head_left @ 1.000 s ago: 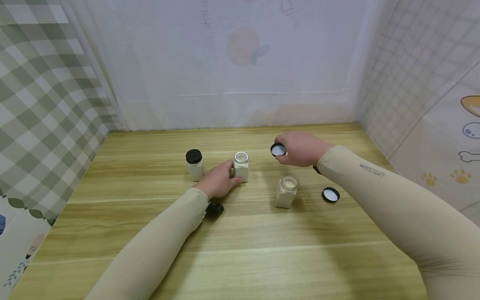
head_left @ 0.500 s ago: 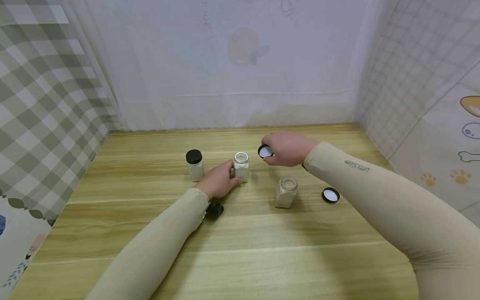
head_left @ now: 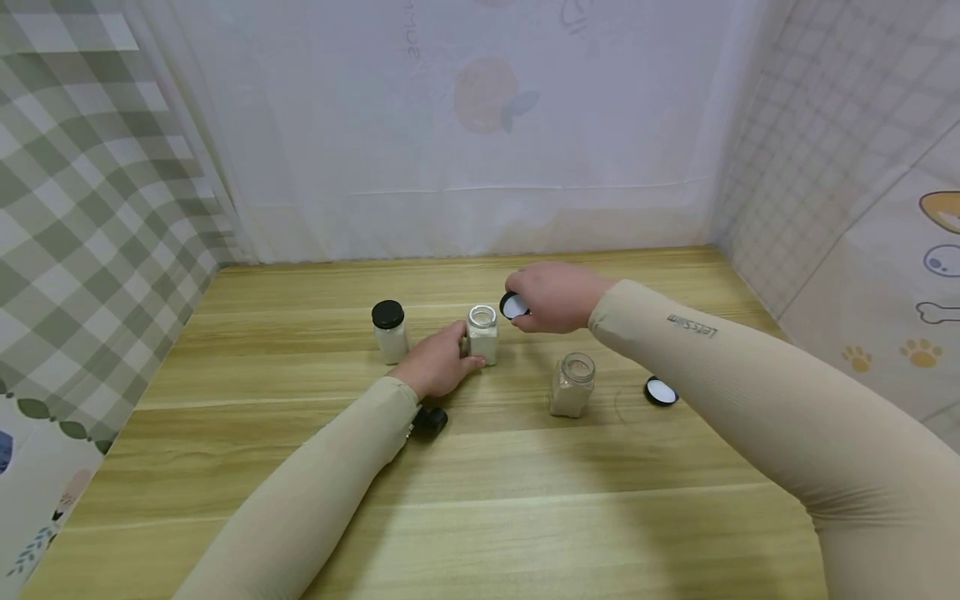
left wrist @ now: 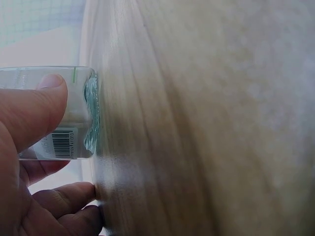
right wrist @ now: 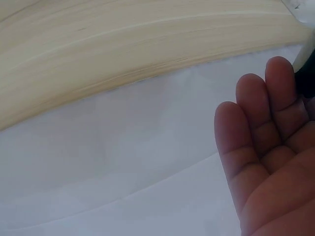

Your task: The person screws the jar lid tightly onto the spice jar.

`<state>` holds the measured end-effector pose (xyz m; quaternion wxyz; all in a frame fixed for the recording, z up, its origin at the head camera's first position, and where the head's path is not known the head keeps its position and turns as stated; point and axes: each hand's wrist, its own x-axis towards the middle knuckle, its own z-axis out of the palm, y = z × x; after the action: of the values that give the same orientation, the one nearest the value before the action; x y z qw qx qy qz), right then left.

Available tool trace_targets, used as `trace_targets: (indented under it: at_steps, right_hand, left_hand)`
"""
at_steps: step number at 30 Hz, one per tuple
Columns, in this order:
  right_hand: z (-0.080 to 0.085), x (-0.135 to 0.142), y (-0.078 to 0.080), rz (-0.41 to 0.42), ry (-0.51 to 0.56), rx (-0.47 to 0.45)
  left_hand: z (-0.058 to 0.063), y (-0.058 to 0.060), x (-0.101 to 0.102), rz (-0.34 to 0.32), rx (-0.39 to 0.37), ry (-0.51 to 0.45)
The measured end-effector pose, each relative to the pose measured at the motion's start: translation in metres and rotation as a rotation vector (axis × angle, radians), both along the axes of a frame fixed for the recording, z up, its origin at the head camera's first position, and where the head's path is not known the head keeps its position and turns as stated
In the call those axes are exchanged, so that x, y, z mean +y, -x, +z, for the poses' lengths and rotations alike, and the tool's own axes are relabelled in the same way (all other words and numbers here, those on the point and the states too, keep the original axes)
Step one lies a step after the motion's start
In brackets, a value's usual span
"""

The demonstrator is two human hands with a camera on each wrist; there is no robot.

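Observation:
My left hand grips a small square glass jar around its lower sides, standing upright on the table without a lid. In the left wrist view the thumb lies along the jar's glass, by a barcode label. Just right of that jar, my right hand pinches a black lid at its edge, tilted so the white inside shows. Only a dark sliver of the lid appears in the right wrist view, beside the fingers.
A second uncapped jar with pale contents stands nearer and to the right. Beyond it a black lid lies white side up, partly under the right forearm. A jar with a black lid stands left on the wooden table.
My right hand has carried the lid leftward, from right of the jars to close beside the gripped jar. The left hand and its jar have stayed in place.

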<state>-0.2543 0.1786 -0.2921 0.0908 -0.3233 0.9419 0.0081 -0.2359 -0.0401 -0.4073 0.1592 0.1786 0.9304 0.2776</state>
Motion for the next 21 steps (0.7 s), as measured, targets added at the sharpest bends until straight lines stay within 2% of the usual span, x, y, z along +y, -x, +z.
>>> trace_targets:
  at_steps: [21]
  right_hand:
    - [0.0022,-0.0102,0.0004,0.038,-0.037,0.022]
  left_hand:
    - [0.0000,-0.0012,0.0000,-0.006,0.012,0.004]
